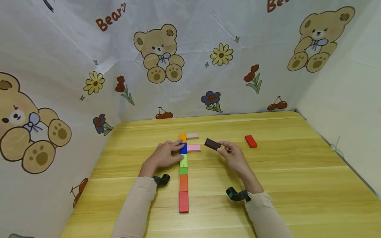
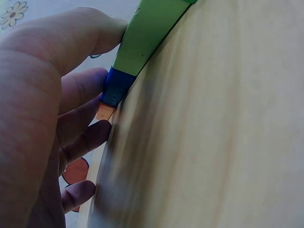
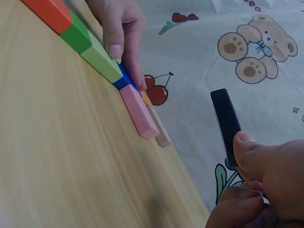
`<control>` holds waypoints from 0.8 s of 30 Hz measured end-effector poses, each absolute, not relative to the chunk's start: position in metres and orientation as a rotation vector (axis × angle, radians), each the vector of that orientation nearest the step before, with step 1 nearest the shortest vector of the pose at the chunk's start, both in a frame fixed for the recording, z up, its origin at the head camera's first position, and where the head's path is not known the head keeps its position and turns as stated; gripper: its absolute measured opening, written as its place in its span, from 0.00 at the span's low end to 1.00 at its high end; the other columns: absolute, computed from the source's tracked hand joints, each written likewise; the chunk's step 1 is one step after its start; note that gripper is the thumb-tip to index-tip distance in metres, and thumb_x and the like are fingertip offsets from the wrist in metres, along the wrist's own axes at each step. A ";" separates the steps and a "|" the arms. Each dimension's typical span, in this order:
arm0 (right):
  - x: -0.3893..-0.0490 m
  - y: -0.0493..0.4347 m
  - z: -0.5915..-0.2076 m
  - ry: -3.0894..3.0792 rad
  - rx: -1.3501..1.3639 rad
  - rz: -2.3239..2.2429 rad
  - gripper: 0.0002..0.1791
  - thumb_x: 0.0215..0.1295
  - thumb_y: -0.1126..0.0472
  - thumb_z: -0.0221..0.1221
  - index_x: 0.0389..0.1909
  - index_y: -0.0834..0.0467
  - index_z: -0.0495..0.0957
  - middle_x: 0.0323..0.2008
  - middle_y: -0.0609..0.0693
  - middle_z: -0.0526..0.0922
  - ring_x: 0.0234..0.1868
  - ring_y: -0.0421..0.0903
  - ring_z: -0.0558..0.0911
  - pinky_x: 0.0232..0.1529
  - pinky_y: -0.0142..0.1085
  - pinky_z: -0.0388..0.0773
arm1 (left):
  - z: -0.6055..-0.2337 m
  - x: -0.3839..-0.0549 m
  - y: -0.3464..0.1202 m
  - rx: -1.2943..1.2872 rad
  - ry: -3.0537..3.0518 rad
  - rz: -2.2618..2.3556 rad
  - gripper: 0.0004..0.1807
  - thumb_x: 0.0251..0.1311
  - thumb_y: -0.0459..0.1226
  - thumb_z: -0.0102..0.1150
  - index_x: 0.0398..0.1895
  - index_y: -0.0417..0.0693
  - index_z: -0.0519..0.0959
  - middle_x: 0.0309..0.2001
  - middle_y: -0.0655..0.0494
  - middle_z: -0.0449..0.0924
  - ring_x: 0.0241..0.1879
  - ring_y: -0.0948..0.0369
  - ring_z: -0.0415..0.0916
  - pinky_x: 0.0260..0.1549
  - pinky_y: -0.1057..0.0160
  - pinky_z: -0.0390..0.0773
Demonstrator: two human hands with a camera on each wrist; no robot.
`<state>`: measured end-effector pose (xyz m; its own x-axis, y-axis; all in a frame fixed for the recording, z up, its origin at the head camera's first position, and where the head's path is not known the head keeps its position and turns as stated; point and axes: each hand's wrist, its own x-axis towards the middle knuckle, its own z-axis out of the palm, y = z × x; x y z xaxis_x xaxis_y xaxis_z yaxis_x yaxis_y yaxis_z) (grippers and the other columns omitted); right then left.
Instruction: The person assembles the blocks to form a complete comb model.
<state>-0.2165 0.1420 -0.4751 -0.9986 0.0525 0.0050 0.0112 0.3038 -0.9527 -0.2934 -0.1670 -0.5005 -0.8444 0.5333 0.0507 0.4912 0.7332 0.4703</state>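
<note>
My right hand (image 1: 235, 157) pinches a dark brown block (image 1: 212, 144) at one end between thumb and fingers, raised above the table. A row of coloured blocks runs away from me: red-pink (image 1: 183, 202), orange (image 1: 183, 182), green (image 1: 183, 170), light green (image 1: 184, 160), blue (image 1: 183, 148) and yellow-orange (image 1: 183, 137). My left hand (image 1: 163, 154) rests along the row's left side, thumb at the light green block and fingertips at the blue and yellow-orange ones. A pink block (image 3: 138, 113) and a beige block (image 1: 192, 136) stick out rightward from the row's far part.
A lone red block (image 1: 251, 141) lies farther right on the wood-grain table (image 1: 297, 185). Behind the table's back edge hangs a bear-print cloth (image 1: 190, 72), which also covers the left side. A plain white wall (image 1: 351, 115) stands on the right.
</note>
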 end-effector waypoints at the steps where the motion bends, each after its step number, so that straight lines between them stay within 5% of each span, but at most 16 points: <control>1: -0.217 0.140 -0.476 -2.516 -0.043 1.825 0.18 0.73 0.60 0.58 0.61 0.60 0.77 0.36 0.52 0.60 0.33 0.44 0.61 0.27 0.29 0.59 | -0.501 -0.293 -0.167 0.842 2.844 0.733 0.33 0.64 0.57 0.60 0.72 0.64 0.69 0.77 0.68 0.59 0.69 0.60 0.63 0.58 0.53 0.61; 24: -0.226 0.107 -0.493 -2.680 0.253 1.722 0.16 0.72 0.62 0.59 0.58 0.58 0.80 0.33 0.51 0.63 0.33 0.45 0.64 0.30 0.31 0.61 | -0.503 -0.296 -0.168 0.828 2.859 0.700 0.34 0.64 0.59 0.59 0.72 0.66 0.68 0.77 0.72 0.58 0.70 0.61 0.63 0.58 0.56 0.61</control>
